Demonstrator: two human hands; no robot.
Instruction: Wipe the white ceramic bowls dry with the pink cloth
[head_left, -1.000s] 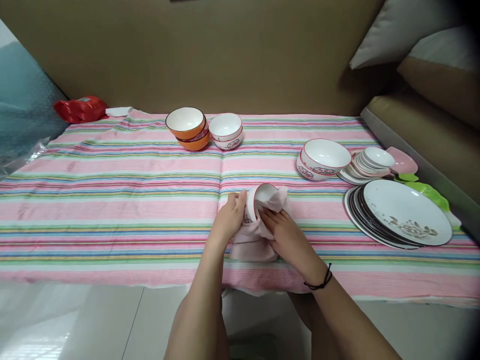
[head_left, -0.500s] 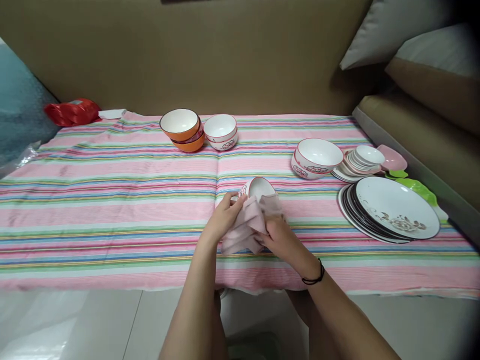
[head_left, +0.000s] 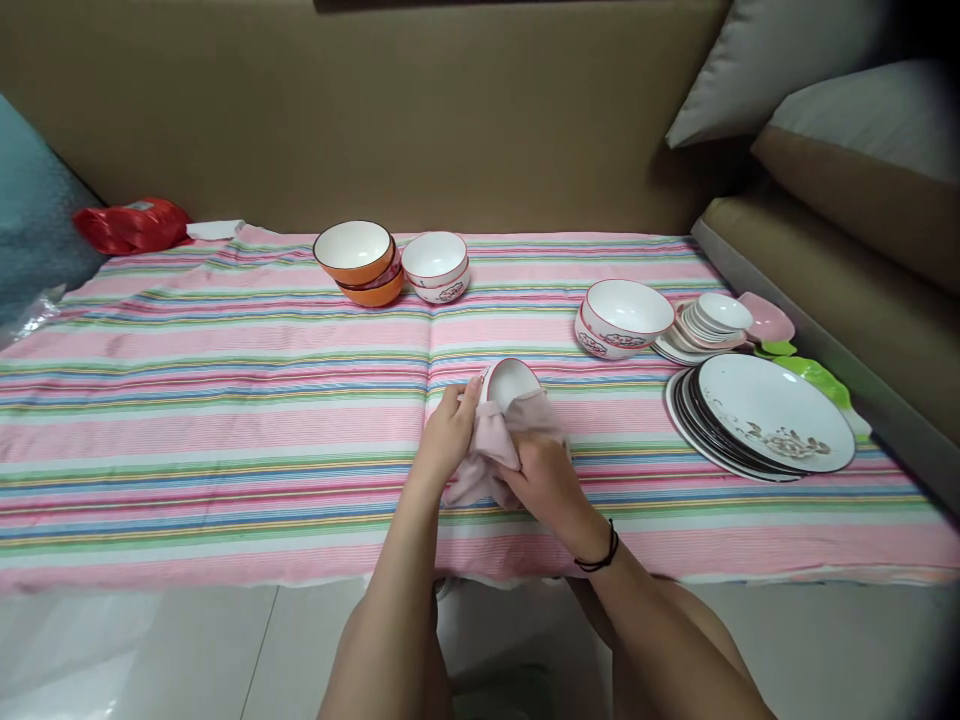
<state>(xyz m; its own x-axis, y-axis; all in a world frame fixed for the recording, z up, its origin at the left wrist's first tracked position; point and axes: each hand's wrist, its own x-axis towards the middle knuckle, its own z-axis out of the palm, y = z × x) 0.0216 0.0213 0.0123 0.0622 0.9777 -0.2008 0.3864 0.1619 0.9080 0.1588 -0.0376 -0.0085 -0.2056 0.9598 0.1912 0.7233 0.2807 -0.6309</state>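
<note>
A white bowl [head_left: 513,381] with a red rim is tilted on its side above the striped cloth, its mouth turned up and to the right. My left hand [head_left: 448,432] grips its left side, the thumb near the rim. A pale pink cloth [head_left: 495,436] drapes over the bowl's near edge and hangs below it. My right hand [head_left: 546,478] is closed on this cloth and presses it against the near right part of the bowl. The fingertips of my right hand are hidden behind the cloth.
Behind stand stacked orange bowls [head_left: 354,252] and white bowls [head_left: 435,262]. Two more white bowls [head_left: 627,312] are to the right, near small dishes [head_left: 721,312], a pink dish [head_left: 766,318], a green leaf-shaped dish [head_left: 821,382] and large plates [head_left: 776,412]. A red bundle [head_left: 133,226] lies far left.
My right hand has moved slightly left and in toward the bowl, with the cloth bunched closer around it. The bowl stays in my left hand. The whole view has shifted a little.
</note>
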